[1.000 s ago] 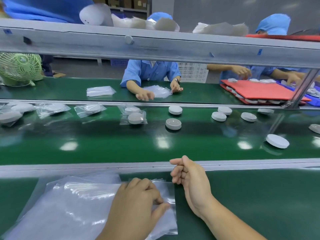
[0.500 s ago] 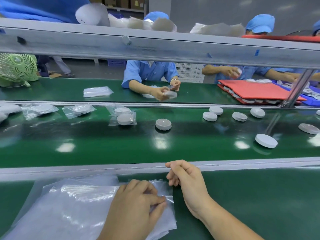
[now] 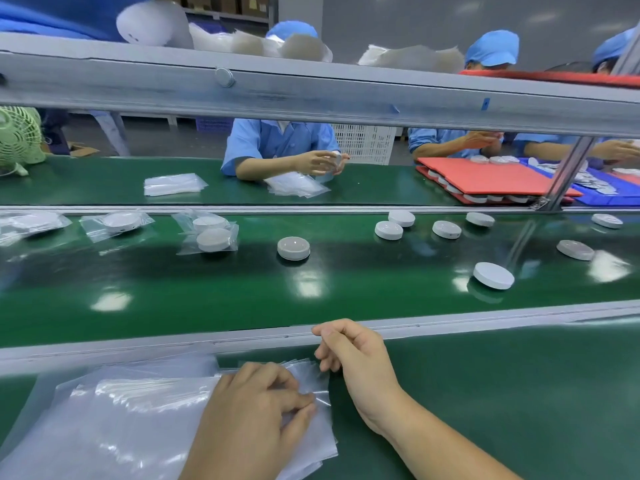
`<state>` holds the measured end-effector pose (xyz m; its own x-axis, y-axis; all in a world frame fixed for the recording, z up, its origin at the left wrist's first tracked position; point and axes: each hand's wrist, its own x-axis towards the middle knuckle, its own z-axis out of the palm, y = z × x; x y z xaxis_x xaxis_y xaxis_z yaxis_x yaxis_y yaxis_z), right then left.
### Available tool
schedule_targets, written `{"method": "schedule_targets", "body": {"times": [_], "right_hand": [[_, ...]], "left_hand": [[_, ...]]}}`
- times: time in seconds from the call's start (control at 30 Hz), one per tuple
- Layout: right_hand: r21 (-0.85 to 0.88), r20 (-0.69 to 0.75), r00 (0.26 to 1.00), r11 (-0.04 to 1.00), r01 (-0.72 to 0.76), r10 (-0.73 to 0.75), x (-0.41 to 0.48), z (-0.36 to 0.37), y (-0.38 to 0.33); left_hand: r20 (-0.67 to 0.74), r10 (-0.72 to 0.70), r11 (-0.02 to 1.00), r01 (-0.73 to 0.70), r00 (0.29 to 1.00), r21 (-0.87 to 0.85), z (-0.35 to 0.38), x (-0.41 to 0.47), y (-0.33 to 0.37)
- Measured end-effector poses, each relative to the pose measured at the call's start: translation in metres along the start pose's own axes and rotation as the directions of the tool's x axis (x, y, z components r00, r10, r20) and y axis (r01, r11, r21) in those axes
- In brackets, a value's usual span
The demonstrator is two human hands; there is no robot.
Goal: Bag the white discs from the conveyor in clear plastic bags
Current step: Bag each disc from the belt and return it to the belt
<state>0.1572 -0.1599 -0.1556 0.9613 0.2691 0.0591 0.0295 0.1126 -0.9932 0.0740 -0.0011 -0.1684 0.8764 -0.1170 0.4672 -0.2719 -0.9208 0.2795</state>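
A stack of clear plastic bags (image 3: 138,420) lies on the near green bench. My left hand (image 3: 256,417) rests on the stack's right end, thumb and fingertips pinching the top bag near its edge. My right hand (image 3: 356,362) sits just right of it, fingers loosely curled, fingertips touching the bags' upper right corner and holding nothing. On the conveyor (image 3: 207,292) beyond the rail, a bare white disc (image 3: 293,248) lies straight ahead and another disc (image 3: 493,275) to the right. Several more discs lie farther back right. Bagged discs (image 3: 214,237) lie at left.
A grey rail (image 3: 485,317) separates my bench from the belt. An overhead metal beam (image 3: 311,95) crosses the view. Workers in blue sit opposite, one holding a disc (image 3: 334,160). Red trays (image 3: 491,178) with discs stand at far right, a green fan (image 3: 17,136) at far left.
The discs and bagged discs have ridden the belt leftward. My right hand has dropped to the bags' corner. The worker opposite has lifted a disc.
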Motion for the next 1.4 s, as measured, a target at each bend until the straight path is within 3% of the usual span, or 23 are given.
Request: {"method": "schedule_targets", "body": {"times": [0.2,0.3,0.33,0.4,0.47,0.53,0.63,0.8,0.9,1.0,1.1,1.17,1.27,1.4], "right_hand": [[-0.005,-0.042,0.999,1.000,-0.004,0.004,0.013,-0.012,0.000],[-0.316,-0.229,0.956,0.943,0.104,-0.182,0.045,-0.060,-0.007],[-0.497,-0.275,0.925,0.862,0.097,-0.263,0.058,-0.083,-0.012],[-0.835,-0.295,0.886,0.546,-0.058,-0.357,0.083,-0.134,-0.023],[-0.923,-0.365,0.884,0.242,-0.301,-0.293,0.104,-0.186,-0.029],[-0.888,-0.458,0.877,0.116,-0.444,-0.148,0.117,-0.227,-0.032],[-0.876,-0.470,0.883,0.126,-0.466,0.001,0.127,-0.265,-0.020],[-0.887,-0.429,0.883,0.272,-0.373,-0.191,0.136,-0.276,-0.011],[-0.934,-0.300,0.914,0.279,-0.223,-0.273,0.130,-0.250,-0.019],[-0.954,0.063,0.933,0.251,0.160,-0.355,0.104,-0.197,-0.027],[-0.850,0.451,0.788,0.066,0.522,-0.419,0.060,-0.147,-0.031],[-0.744,0.613,0.662,-0.035,0.667,-0.430,0.030,-0.122,-0.035],[-0.641,0.708,0.545,-0.086,0.763,-0.449,-0.001,-0.096,-0.043],[-0.598,0.731,0.494,-0.094,0.796,-0.470,-0.020,-0.084,-0.051]], "left_hand": [[-0.067,-0.030,0.998,0.026,0.997,-0.063,0.003,0.001,-0.002],[-0.106,-0.033,0.995,0.023,0.994,-0.093,0.006,0.000,-0.004],[-0.120,-0.033,0.995,0.021,0.992,-0.102,0.006,0.000,-0.004],[-0.151,-0.040,0.991,0.020,0.988,-0.133,0.006,0.001,-0.003],[-0.175,-0.034,0.988,0.007,0.984,-0.154,0.004,0.002,-0.003],[-0.187,-0.013,0.989,-0.015,0.982,-0.147,0.003,0.004,-0.002],[-0.208,0.020,0.988,-0.051,0.978,-0.147,0.000,0.007,-0.002],[-0.223,-0.033,0.975,-0.018,0.974,-0.223,0.000,0.007,0.000],[-0.200,-0.105,0.960,0.047,0.974,-0.277,-0.003,0.006,0.001],[-0.171,-0.188,0.934,0.123,0.967,-0.334,-0.008,0.006,0.002],[-0.156,-0.281,0.896,0.200,0.947,-0.397,-0.010,0.006,0.002],[-0.148,-0.307,0.886,0.225,0.940,-0.406,-0.010,0.006,0.001],[-0.137,-0.317,0.887,0.241,0.939,-0.394,-0.012,0.006,0.002],[-0.115,-0.298,0.880,0.227,0.948,-0.416,-0.015,0.007,0.006]]}}
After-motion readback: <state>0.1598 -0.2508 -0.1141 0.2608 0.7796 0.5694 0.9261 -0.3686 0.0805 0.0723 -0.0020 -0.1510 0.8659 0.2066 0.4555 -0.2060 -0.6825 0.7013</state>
